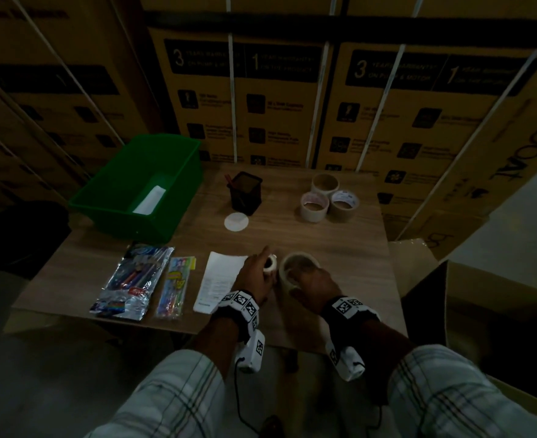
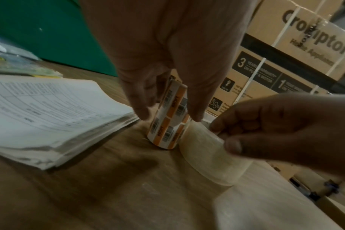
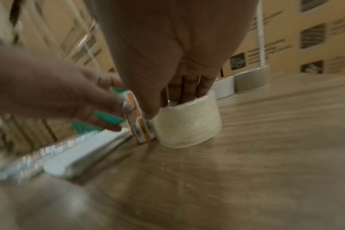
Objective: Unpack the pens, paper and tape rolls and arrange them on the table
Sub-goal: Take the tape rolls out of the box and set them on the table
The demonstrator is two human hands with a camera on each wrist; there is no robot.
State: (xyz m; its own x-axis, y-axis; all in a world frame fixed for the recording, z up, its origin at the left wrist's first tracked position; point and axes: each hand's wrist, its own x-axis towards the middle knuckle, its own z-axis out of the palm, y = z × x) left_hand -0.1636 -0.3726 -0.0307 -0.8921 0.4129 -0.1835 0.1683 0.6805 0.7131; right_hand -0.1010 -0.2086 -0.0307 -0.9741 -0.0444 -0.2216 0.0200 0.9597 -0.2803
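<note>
Both hands are down at the near edge of the table [image 1: 340, 248], side by side. The left hand [image 1: 254, 276] pinches a small label roll [image 2: 167, 123] from above, thumb on one side and fingers [image 2: 195, 99] on the other. The roll stands on its rim, so its axis lies level with the tabletop and its printed orange-and-white band faces the wrist camera. Its lower edge touches the wood.

Touching it on the right is a clear tape roll [image 1: 297, 267], lying flat with its hole facing up and its axis upright. The right hand [image 1: 311, 284] grips this roll: several fingers [image 3: 187, 87] reach down inside the core while the thumb presses on the outer wall beside the label roll. Both wrists angle down from the person's body, palms facing the table.

Just left of the label roll lies a stack of paper [image 1: 221, 281], its long side running away from the person. Further left are two pen packs [image 1: 134, 279], also lengthwise front to back, the slimmer one [image 1: 175, 286] nearer the paper.

At the far side of the table stand three tape rolls [image 1: 329, 199] in a tight cluster, all flat with holes up. A black mesh pen cup [image 1: 245, 192] stands upright near the middle, with a white disc [image 1: 236, 221] just before it. A green bin [image 1: 134, 188] sits on the far left corner, a white sheet [image 1: 150, 200] in its bottom. Cartons [image 1: 292, 90] are stacked behind.
</note>
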